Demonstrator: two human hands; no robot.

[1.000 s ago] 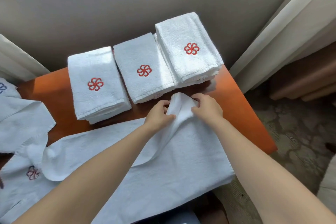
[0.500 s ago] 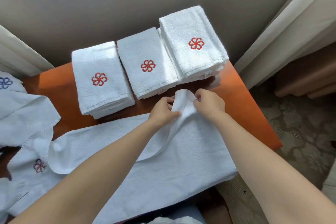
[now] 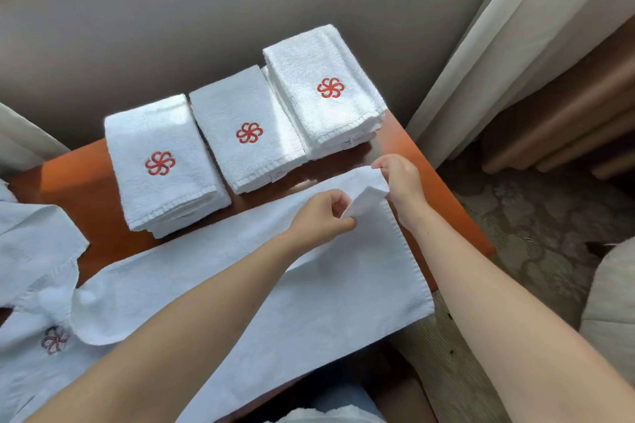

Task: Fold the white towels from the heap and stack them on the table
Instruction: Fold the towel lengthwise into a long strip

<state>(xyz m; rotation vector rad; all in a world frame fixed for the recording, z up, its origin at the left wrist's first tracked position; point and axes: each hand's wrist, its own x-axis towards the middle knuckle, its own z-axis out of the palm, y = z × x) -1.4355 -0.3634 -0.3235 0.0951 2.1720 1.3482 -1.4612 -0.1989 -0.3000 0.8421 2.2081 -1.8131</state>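
Note:
A white towel (image 3: 275, 292) lies spread across the near half of the orange table (image 3: 79, 178). My right hand (image 3: 400, 182) pinches its far right corner, lifted slightly off the table. My left hand (image 3: 319, 220) pinches the turned-over flap of that same corner from the left. Behind the hands stand three stacks of folded white towels with red flower emblems: a left stack (image 3: 161, 165), a middle stack (image 3: 247, 130) and a taller right stack (image 3: 323, 89). A heap of unfolded towels (image 3: 34, 285) lies at the left edge.
A grey wall (image 3: 206, 27) runs right behind the stacks. Cream curtains (image 3: 515, 27) hang at the right, with a wooden ledge and patterned carpet (image 3: 532, 233) beyond the table's right edge. The towel's near edge hangs over the table's front.
The bunched fold between my hands has been opened out. My right hand drew the corner to the right and away, and the towel now lies flatter.

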